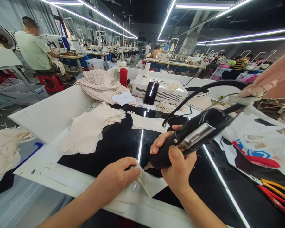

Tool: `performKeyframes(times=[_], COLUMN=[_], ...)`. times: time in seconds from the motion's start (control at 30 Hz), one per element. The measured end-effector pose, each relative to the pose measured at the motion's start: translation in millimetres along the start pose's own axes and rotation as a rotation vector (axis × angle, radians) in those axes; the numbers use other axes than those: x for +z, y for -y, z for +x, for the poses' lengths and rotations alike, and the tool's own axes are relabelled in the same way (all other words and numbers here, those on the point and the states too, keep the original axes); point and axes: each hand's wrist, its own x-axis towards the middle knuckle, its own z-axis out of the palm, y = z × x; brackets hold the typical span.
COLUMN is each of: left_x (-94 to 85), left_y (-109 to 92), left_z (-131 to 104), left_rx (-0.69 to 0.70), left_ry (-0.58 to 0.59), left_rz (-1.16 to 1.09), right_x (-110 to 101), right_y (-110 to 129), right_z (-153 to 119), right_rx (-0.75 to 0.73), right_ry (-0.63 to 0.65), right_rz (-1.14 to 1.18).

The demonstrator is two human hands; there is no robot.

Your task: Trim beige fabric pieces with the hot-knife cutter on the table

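Note:
My right hand is wrapped round a black handheld tool with a silver lever and a thick black cable. The tool's rounded lower end is over the dark glossy board. To its left, my left hand pinches the edge of a small pale fabric piece near the board's front edge. Another pale fabric strip lies flat farther back. A stack of cream fabric pieces rests at the left of the board.
Scissors with orange and red handles lie at the right. A white box, a phone and a red-capped bottle stand at the back. Another person's hand reaches in at upper right, by the cable.

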Motion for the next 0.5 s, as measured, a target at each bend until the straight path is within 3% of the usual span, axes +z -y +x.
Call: performKeyframes(times=[0.33, 0.5], left_x=[1.3, -0.8], left_y=[3.6, -5.3], left_z=[-0.4, 3.8], left_rx=[0.074, 0.158], left_ry=[-0.012, -0.11], left_rz=[0.127, 0.2], right_x=[-2.8, -16.2], right_y=[4.5, 20.2], right_z=[1.8, 8.3], right_rx=[-0.032, -0.091], right_ry=[-0.003, -0.045], right_rz=[0.035, 0.022])
